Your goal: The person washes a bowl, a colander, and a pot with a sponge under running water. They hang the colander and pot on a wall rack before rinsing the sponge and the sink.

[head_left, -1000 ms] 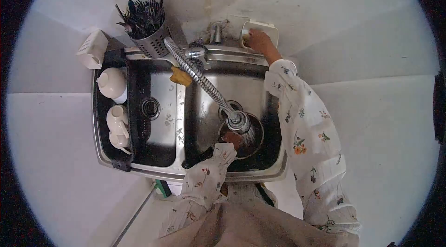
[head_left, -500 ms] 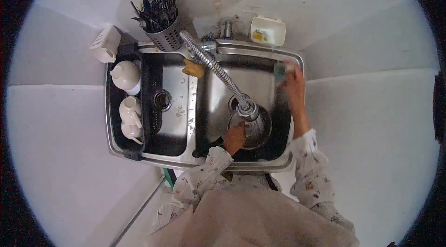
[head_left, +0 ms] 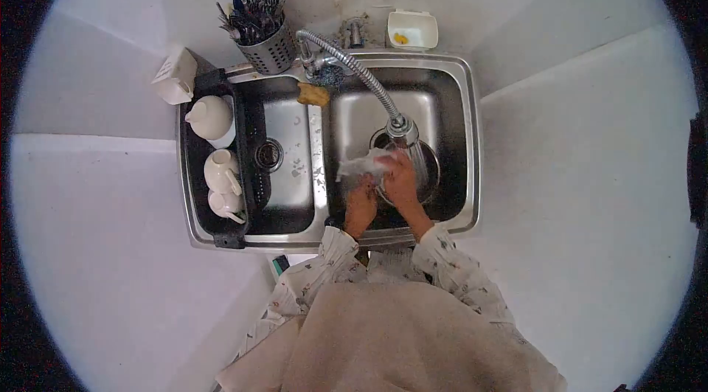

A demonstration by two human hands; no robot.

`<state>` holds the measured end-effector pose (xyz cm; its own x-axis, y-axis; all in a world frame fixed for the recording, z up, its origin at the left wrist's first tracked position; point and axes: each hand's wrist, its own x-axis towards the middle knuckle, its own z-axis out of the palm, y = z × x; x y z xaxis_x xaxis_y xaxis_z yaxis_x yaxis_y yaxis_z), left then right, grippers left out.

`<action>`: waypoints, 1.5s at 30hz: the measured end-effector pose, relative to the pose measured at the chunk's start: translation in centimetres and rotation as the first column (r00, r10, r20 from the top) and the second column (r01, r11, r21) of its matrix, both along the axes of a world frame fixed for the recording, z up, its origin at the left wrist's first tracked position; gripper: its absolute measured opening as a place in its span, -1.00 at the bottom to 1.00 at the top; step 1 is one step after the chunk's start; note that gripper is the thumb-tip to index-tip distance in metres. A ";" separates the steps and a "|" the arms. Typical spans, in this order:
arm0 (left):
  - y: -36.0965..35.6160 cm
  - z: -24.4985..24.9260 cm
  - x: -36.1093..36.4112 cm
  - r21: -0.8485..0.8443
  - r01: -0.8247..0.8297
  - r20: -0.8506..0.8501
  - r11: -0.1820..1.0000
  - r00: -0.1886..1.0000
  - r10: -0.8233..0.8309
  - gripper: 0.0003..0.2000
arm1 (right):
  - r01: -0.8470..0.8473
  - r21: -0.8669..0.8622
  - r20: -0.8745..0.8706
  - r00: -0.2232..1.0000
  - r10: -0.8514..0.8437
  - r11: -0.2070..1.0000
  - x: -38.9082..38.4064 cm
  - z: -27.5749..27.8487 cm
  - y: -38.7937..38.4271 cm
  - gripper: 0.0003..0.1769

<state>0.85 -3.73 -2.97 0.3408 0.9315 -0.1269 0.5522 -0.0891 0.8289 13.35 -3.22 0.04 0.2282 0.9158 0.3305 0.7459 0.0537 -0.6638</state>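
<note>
Over the right basin (head_left: 376, 108), my left hand (head_left: 360, 209) and my right hand (head_left: 400, 177) are close together. Both grip a whitish, partly see-through thing (head_left: 359, 165), blurred, whose kind I cannot make out. My left hand has it from below, and the fingers of my right hand curl over its right side. Just right of my right hand, water runs from the spray head (head_left: 399, 126) of the flexible tap hose (head_left: 361, 75). Below, a round metal bowl or pot (head_left: 436, 171) stands in the basin, partly hidden by my hands.
A dark rack (head_left: 240, 215) in the left basin (head_left: 284, 171) holds white cups (head_left: 221, 171) and a rounded white vessel (head_left: 211, 118). A yellow sponge (head_left: 313, 95) lies on the divider. Behind stand a cutlery holder (head_left: 269, 53) and a white tray (head_left: 413, 30).
My right hand, earlier at the basin's right side with a greenish thing, has moved left to join my left hand. The whitish thing is now raised between both hands. The whole view has shifted slightly.
</note>
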 end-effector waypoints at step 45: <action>3.7 -4.5 -2.8 -0.140 -0.172 0.208 0.975 0.958 0.198 -0.66 | 0.021 -0.470 -0.191 0.974 -0.125 0.882 -4.2 -6.7 0.9 -0.67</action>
